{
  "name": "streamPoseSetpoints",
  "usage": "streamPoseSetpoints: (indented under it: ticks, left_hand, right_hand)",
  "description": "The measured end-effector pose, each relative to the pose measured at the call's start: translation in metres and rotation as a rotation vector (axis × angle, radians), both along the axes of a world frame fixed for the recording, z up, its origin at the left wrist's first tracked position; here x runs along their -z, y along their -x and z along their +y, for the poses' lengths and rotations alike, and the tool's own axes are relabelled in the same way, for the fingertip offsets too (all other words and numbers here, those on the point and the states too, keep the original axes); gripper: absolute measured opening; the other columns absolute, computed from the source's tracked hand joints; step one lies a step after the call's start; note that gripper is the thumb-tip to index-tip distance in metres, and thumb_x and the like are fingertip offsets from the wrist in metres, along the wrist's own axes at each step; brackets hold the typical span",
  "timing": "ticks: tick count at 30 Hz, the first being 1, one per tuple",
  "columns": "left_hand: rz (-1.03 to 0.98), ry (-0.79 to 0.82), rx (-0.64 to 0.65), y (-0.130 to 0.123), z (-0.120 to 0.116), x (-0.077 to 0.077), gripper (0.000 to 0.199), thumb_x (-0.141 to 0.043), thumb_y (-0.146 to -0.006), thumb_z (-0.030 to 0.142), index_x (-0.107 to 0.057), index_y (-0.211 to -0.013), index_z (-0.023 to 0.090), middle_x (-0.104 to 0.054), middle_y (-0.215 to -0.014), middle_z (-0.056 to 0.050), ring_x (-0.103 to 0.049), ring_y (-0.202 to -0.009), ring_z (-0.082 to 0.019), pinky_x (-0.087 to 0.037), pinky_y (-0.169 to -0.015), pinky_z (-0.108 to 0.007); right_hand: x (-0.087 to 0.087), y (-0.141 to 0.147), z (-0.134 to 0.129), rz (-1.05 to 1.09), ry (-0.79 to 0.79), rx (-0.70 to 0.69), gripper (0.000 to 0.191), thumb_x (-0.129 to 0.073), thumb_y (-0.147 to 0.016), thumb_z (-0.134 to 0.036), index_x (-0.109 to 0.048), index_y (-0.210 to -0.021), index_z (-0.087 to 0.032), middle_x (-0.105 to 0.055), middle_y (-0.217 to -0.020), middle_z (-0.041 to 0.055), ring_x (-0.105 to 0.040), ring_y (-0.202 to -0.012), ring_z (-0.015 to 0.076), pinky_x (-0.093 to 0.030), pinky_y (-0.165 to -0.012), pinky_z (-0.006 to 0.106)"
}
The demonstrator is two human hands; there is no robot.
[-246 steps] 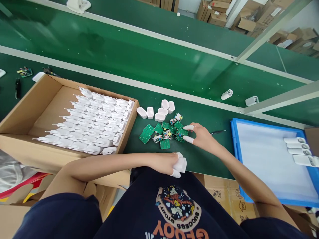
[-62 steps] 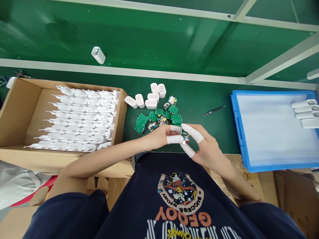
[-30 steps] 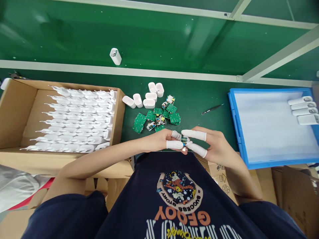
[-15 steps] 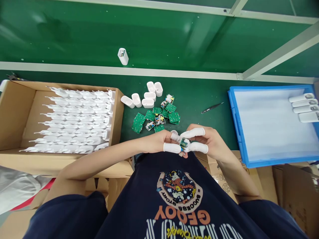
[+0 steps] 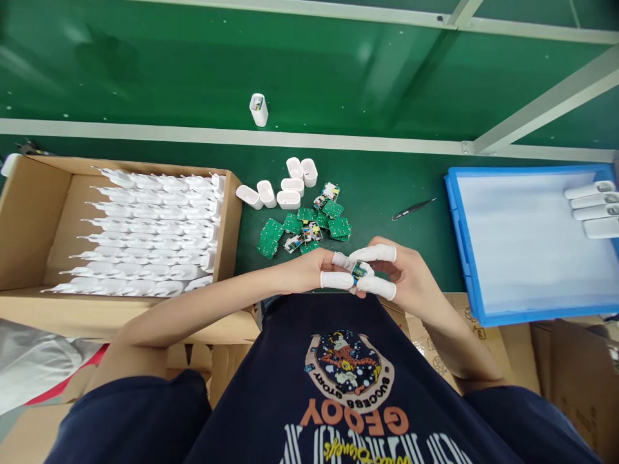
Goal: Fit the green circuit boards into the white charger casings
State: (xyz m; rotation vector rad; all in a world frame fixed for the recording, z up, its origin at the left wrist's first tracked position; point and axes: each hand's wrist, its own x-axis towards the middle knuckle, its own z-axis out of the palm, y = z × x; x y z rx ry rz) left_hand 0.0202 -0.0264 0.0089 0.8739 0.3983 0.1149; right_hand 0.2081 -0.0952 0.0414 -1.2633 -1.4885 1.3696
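Close to my body, a small green circuit board (image 5: 358, 270) is pinched between both hands. My left hand (image 5: 325, 274) grips it from the left, with white finger cots on the thumb and finger. From the right, my right hand (image 5: 400, 269) closes on the same board, also in white finger cots. The fingertips cover much of the board, and whether a white part lies against it I cannot tell. Just beyond my left hand lies a loose pile of green circuit boards (image 5: 340, 228), some with components facing up. Several white plastic housings (image 5: 289, 200) stand behind the pile.
On the left, a cardboard box (image 5: 231, 225) holds rows of white housings with wires. Tweezers (image 5: 413, 209) lie right of the boards. A blue tray (image 5: 457, 238) at the right holds several white housings (image 5: 599, 207). One filled housing (image 5: 259, 111) stands beyond the pale rail (image 5: 338, 140).
My right-hand fingers have shifted slightly left and closed in around the board, which is turned a little. The whole view has shifted slightly; the surrounding things stay put.
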Motion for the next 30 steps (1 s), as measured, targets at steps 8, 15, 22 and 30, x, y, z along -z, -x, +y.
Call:
streamPoseSetpoints:
  ticks: [8, 15, 22, 30]
  left_hand:
    - [-0.11, 0.011, 0.058, 0.002, -0.002, 0.001, 0.04, -0.075, -0.072, 0.046, -0.072, -0.094, 0.012, -0.074, -0.088, -0.008, -0.067, -0.079, -0.013, -0.05, -0.083, -0.023]
    - [-0.124, 0.211, 0.035, 0.0, -0.003, 0.001, 0.043, -0.077, -0.07, 0.045, -0.07, -0.094, 0.011, -0.073, -0.094, -0.012, -0.07, -0.086, -0.021, -0.049, -0.093, -0.036]
    - [-0.062, 0.209, 0.009, 0.003, 0.002, 0.001, 0.043, -0.076, -0.07, 0.047, -0.071, -0.091, 0.01, -0.074, -0.088, -0.01, -0.072, -0.076, -0.021, -0.053, -0.084, -0.035]
    - [-0.113, 0.188, 0.1, 0.004, -0.001, 0.002, 0.04, -0.075, -0.074, 0.043, -0.07, -0.098, 0.011, -0.073, -0.098, -0.014, -0.072, -0.088, -0.024, -0.051, -0.091, -0.037]
  right_hand:
    - [0.005, 0.007, -0.001, 0.256, 0.049, 0.035, 0.014, -0.071, -0.08, -0.03, -0.069, -0.093, -0.023, -0.056, -0.083, -0.0002, -0.061, -0.062, 0.0113, -0.055, -0.057, 0.027]
    - [0.009, 0.003, 0.003, 0.219, 0.029, 0.045, 0.032, -0.07, -0.078, -0.051, -0.068, -0.092, -0.023, -0.059, -0.085, 0.003, -0.062, -0.07, 0.0152, -0.055, -0.06, 0.028]
    - [0.014, -0.002, 0.0, -0.007, -0.2, 0.059, 0.024, -0.069, -0.082, -0.027, -0.064, -0.105, -0.026, -0.06, -0.097, 0.0039, -0.06, -0.084, 0.0165, -0.053, -0.077, 0.033]
    - [0.015, -0.001, -0.001, 0.146, -0.177, -0.018, 0.023, -0.067, -0.085, -0.033, -0.066, -0.107, -0.028, -0.062, -0.102, 0.0048, -0.062, -0.091, 0.0174, -0.053, -0.077, 0.033]
